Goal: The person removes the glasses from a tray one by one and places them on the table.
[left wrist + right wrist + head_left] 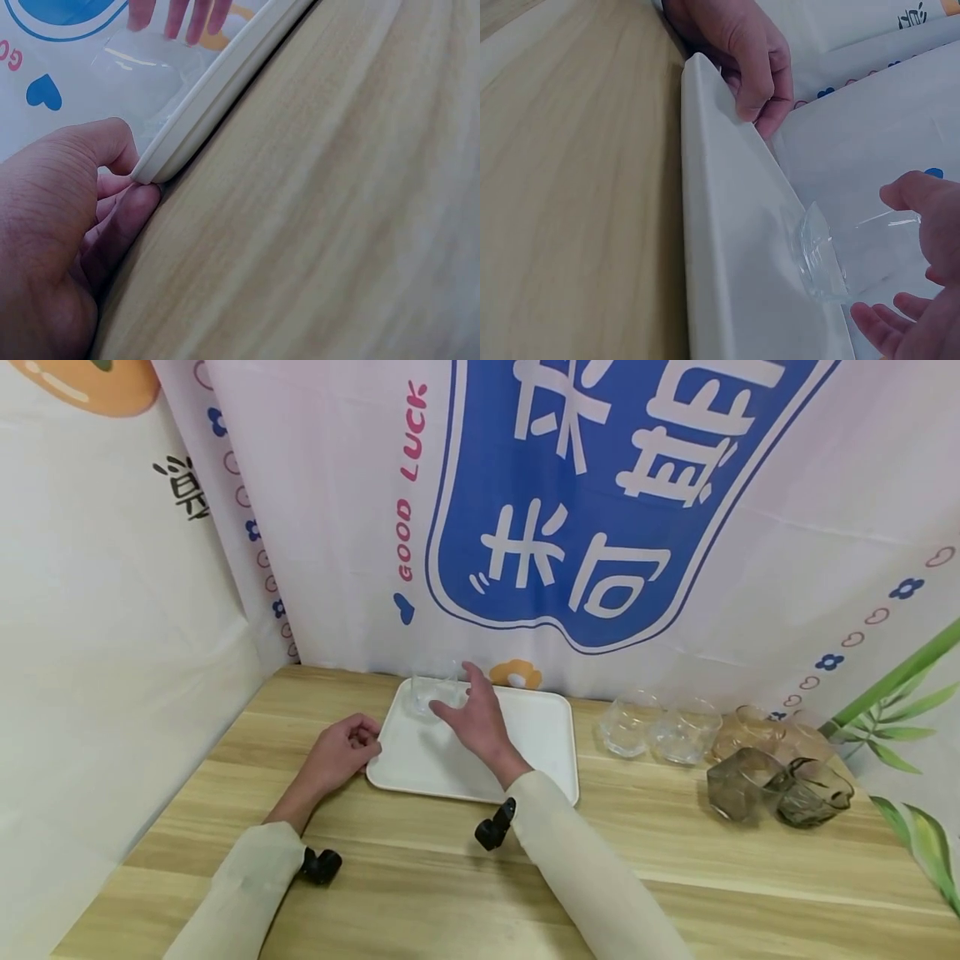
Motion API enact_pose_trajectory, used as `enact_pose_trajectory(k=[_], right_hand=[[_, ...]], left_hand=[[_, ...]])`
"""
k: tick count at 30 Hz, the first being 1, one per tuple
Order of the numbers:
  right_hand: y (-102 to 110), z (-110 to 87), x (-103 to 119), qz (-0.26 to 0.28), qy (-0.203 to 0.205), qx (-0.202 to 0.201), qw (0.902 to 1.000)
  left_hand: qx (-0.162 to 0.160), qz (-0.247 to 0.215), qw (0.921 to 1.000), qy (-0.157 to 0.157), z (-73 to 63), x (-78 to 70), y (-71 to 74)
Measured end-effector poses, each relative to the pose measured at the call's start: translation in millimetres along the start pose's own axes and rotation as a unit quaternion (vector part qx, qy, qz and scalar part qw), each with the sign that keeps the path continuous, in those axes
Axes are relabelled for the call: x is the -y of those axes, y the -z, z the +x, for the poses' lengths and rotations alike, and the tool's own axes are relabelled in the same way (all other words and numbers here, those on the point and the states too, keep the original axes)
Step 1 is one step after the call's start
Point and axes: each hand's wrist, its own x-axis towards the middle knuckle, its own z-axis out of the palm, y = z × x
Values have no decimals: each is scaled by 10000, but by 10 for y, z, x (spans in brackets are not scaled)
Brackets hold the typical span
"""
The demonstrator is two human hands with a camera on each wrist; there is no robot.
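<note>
A white rectangular tray (pixel 480 781) lies on the wooden table. Its left edge is pinched by my left hand (pixel 343 753), with the thumb over the rim (pixel 756 105) and curled fingers at the side. Toward the back left corner of the tray stands a clear drinking glass (pixel 426 700). My right hand (pixel 476 714) is beside that glass, thumb and fingers spread apart to either side of it. In the right wrist view the glass (pixel 825 259) stands on the tray, and a gap shows between it and the thumb.
At the right of the table stand two clear glasses (pixel 626 727), amber-tinted glasses (pixel 746 735) and smoky grey glasses (pixel 738 789). A printed cloth (pixel 345 568) hangs right behind the tray. Green leaves (pixel 900 735) show at the right edge.
</note>
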Motion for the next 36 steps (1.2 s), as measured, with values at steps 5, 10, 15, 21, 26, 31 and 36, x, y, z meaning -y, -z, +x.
enact_pose_trajectory(k=[5,10,15,21,26,31,36], right_hand=[[-52,88,25,24,-51,104,9999],[-100,161,38,22,-283,88,9996],[-140,203,55,-22,-434,93,9990],[-158,221,65,-127,-462,70,9988],[-148,231,37,-30,-444,68,9990],[-136,231,33,124,-453,66,9989],[-116,247,30,16,-390,11,9992]], left_hand=[[-14,24,10000,3,0,-24,-5],[38,-15,10000,5,-4,-14,4],[27,-27,10000,15,0,-2,1],[-4,-119,9999,-42,-3,-8,5],[-3,-117,9999,-80,0,-8,-2],[9,-99,9999,-46,-3,-18,-10],[-17,-99,9999,-46,-7,-25,-3]])
